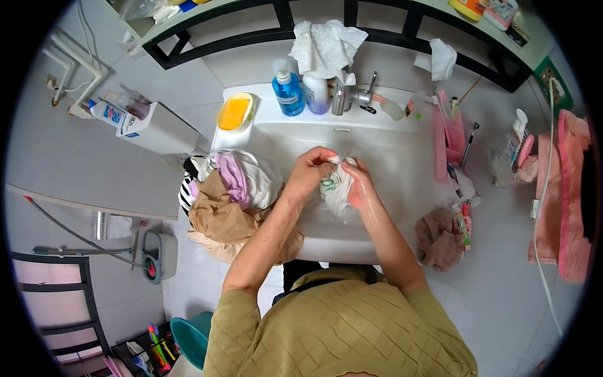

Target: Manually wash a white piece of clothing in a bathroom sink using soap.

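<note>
Over the basin of a white washbasin [400, 155], both my hands hold one wet white cloth [338, 195] with a green print on it. My left hand [311, 172] pinches the cloth's upper edge between thumb and fingers. Wet and shiny, my right hand [359, 181] grips the same cloth from the right, its thumb near the top. The lower part of the cloth hangs bunched into the basin. A heap of clothes [221, 207], with tan, lilac, white and striped pieces, lies over the washbasin's left side, beside my left forearm.
Along the back ledge stand a yellow soap bar [234, 113] in a dish, a blue pump bottle [288, 94], a white-and-purple can [316, 94] and the faucet [362, 95]. A pink holder [447, 132] and a brown cloth [440, 239] are at the right. A teal bucket [192, 337] stands lower left.
</note>
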Demonstrator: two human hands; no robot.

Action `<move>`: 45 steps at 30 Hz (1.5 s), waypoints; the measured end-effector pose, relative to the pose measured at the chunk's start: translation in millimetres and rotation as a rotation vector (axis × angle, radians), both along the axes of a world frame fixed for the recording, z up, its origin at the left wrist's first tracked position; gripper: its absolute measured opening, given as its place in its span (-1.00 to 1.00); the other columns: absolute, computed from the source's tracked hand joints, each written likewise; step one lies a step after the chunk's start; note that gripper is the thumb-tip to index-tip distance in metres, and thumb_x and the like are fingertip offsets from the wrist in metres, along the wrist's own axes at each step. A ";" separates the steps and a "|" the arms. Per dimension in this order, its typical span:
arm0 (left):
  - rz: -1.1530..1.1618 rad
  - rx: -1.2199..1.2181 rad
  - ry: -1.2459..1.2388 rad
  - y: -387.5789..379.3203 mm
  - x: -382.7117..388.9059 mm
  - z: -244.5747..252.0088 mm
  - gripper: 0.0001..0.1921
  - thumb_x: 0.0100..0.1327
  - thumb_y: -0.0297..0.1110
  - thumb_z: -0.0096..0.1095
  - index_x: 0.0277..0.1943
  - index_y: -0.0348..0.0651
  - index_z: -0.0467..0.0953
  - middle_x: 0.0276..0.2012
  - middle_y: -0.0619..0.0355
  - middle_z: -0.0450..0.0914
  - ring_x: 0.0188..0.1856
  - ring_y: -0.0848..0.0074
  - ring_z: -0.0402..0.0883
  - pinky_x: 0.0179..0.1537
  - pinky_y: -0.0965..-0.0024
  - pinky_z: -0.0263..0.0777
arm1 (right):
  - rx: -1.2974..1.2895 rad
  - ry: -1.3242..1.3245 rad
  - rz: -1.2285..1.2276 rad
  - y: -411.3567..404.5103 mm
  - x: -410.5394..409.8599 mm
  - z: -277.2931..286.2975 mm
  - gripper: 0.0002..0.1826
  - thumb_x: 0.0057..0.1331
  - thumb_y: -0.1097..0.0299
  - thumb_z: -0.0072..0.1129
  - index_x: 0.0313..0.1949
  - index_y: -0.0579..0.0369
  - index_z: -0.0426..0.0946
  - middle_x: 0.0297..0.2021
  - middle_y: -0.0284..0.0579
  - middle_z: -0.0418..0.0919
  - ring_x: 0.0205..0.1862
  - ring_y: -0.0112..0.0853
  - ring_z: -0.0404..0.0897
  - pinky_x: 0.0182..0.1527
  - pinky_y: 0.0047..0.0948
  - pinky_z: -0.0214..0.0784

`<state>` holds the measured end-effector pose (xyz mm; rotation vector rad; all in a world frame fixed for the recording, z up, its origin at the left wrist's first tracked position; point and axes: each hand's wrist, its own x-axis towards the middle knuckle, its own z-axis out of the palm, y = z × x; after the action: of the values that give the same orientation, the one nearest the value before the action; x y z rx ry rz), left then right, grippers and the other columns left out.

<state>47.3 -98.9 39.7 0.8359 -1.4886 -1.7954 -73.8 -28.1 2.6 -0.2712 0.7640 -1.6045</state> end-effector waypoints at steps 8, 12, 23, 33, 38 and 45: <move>0.523 -0.556 -1.054 -176.0 97.0 -8.4 -0.67 -0.01 -0.39 0.03 -0.14 -0.27 0.46 -0.21 -0.12 0.50 -0.12 0.19 0.47 -0.07 0.34 0.30 | 0.038 -0.231 -0.127 0.5 -2.5 -26.4 -0.77 0.04 0.48 -0.01 -0.25 0.12 0.34 -0.33 -0.22 0.45 -0.20 -0.36 0.44 -0.13 -0.35 0.30; 0.388 -0.596 -1.310 -227.3 112.6 -34.5 -0.58 -0.04 -0.17 0.06 -0.12 -0.22 0.43 -0.19 -0.08 0.49 -0.11 0.18 0.45 -0.06 0.30 0.30 | 0.104 -0.431 -0.102 5.5 6.5 -25.2 -0.70 0.05 0.43 0.00 -0.17 0.14 0.37 -0.21 -0.16 0.46 -0.12 -0.31 0.42 -0.06 -0.29 0.25; 0.396 -0.391 -1.390 -240.9 67.0 -21.2 -0.34 -0.30 -0.25 0.26 -0.06 -0.32 0.20 -0.22 -0.07 0.50 -0.13 0.21 0.49 -0.11 0.30 0.34 | -0.038 -0.484 -0.169 6.8 7.1 -42.1 -0.75 0.12 0.36 -0.08 -0.18 0.12 0.32 -0.08 -0.04 0.39 -0.06 -0.22 0.40 -0.01 -0.21 0.25; 0.298 -0.064 -0.678 -74.6 21.0 43.2 -0.57 -0.04 -0.26 0.19 -0.12 -0.26 0.27 -0.37 0.15 0.39 -0.35 0.50 0.40 -0.34 0.46 0.31 | -0.148 -0.524 -0.063 11.2 9.5 -46.3 -0.80 0.15 0.34 -0.13 -0.23 0.06 0.38 -0.12 -0.10 0.43 -0.12 -0.27 0.44 -0.06 -0.24 0.29; 0.313 -0.964 -0.895 72.9 -31.7 -44.7 -0.32 -0.09 -0.01 0.25 -0.01 -0.34 0.23 -0.03 -0.13 0.31 0.09 0.11 0.20 0.06 0.14 0.04 | -0.220 -0.761 0.132 9.1 32.7 -67.1 -0.63 0.24 0.06 -0.20 -0.15 0.05 0.36 -0.16 -0.21 0.44 -0.17 -0.42 0.44 -0.08 -0.38 0.28; 0.334 0.314 -0.477 25.4 -37.9 -46.7 -0.38 -0.07 -0.10 0.27 -0.04 -0.35 0.24 -0.11 -0.12 0.36 -0.04 0.29 0.34 -0.05 0.31 0.20 | 0.007 -0.315 -0.003 28.9 37.2 -45.2 -0.46 0.23 -0.10 -0.25 0.05 -0.01 0.26 -0.10 -0.30 0.39 -0.05 -0.50 0.34 0.00 -0.47 0.17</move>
<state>9.4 -73.5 -6.9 1.6589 -1.2480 -1.6642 -36.6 0.8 -42.7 -0.0100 0.5264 -1.5985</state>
